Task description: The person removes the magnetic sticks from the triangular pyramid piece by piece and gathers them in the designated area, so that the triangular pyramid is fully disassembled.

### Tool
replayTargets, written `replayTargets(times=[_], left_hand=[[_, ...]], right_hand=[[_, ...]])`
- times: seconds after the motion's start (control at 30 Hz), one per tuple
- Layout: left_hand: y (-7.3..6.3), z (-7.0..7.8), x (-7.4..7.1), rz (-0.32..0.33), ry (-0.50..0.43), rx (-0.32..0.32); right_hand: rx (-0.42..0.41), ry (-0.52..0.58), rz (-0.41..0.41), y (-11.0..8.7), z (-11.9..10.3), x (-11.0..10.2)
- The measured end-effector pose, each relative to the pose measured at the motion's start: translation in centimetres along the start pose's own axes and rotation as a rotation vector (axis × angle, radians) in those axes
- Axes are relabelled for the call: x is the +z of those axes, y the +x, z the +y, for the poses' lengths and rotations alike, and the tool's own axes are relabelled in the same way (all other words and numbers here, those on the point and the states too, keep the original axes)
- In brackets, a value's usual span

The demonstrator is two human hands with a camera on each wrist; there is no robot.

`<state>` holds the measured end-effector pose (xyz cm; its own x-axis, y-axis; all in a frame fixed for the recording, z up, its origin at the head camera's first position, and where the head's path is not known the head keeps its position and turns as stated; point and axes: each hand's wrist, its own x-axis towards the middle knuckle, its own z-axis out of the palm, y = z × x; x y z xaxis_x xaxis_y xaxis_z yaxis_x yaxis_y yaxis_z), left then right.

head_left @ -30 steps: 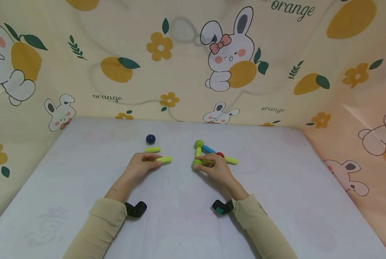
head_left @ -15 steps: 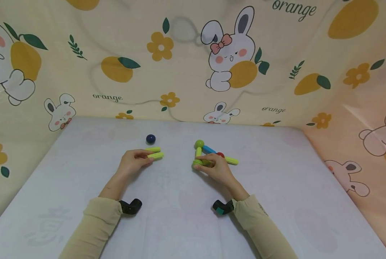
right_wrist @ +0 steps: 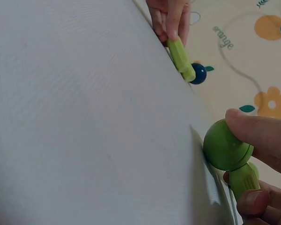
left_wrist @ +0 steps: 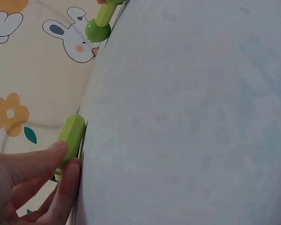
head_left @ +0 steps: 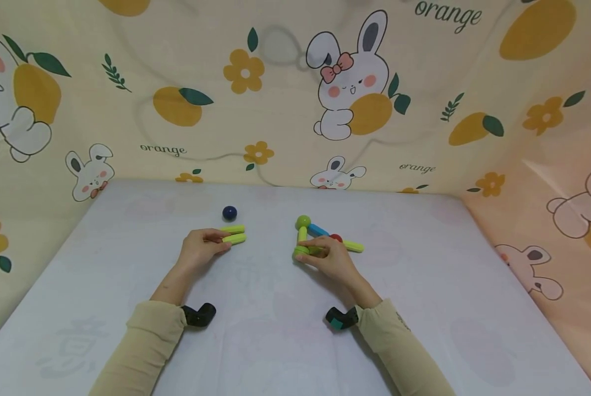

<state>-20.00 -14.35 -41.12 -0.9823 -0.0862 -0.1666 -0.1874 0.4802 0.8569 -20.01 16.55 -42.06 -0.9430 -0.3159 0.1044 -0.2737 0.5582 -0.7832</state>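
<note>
My left hand (head_left: 196,250) pinches a yellow-green toy building rod (left_wrist: 72,136) between thumb and fingers. This rod lies alongside a second yellow-green rod (head_left: 233,228) in the head view. Just behind them sits a dark blue ball (head_left: 229,213). Thumb and fingers of my right hand (head_left: 332,258) hold the near green ball (right_wrist: 227,145) of a joined rod-and-ball piece. From that ball a yellow-green rod (head_left: 302,234) runs to a far green ball (head_left: 302,222). A blue rod (head_left: 317,229), a red ball (head_left: 336,237) and another yellow-green rod (head_left: 353,246) follow, partly behind the right hand.
A white-covered table (head_left: 275,330) lies under both hands. Behind it rises a printed cloth backdrop (head_left: 285,110) with rabbits and oranges. Each wrist wears a small black camera, such as the left wrist camera (head_left: 200,315).
My left hand has moved left and slightly away from me, bringing its rod beside the second rod. The right hand has kept its place on the green ball.
</note>
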Motion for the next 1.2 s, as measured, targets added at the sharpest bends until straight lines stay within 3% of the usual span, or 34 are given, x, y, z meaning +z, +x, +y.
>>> replayTargets(times=[0.8, 1.0, 1.2], left_hand=[[-0.9, 0.5, -0.6, -0.022, -0.014, -0.001], [-0.9, 1.0, -0.7, 0.007, 0.003, 0.046], [-0.6, 1.3, 0.0, -0.002, 0.008, 0.06]], right_hand=[[-0.035, 0.042, -0.074, -0.8, 0.0, -0.2], [-0.09, 0.045, -0.103, -1.0, -0.1, -0.5], [-0.129, 0.054, -0.171, -1.4, -0.1, -0.8]])
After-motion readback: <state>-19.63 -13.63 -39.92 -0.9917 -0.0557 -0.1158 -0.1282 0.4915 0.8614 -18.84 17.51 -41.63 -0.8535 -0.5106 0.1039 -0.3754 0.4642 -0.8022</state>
